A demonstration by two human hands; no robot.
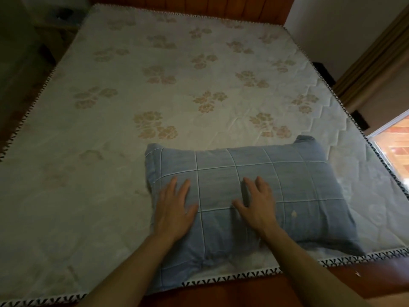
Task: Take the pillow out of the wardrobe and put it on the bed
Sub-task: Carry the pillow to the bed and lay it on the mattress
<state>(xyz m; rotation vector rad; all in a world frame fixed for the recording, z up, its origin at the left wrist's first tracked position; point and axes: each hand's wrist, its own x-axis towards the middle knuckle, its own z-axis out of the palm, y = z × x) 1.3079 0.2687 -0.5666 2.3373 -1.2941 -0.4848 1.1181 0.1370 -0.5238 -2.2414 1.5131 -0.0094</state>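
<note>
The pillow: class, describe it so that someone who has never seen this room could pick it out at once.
Start with the bed, pale, printed with faded flowers and edged in black-and-white trim. Near its front edge, right of the middle, lies the pillow, with the left hand and the right hand resting on it. It alone is blue, crossed by thin white lines.

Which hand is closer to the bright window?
Right. The right hand rests on the pillow, toward the window; the left hand rests at the pillow edge farthest from it.
</note>
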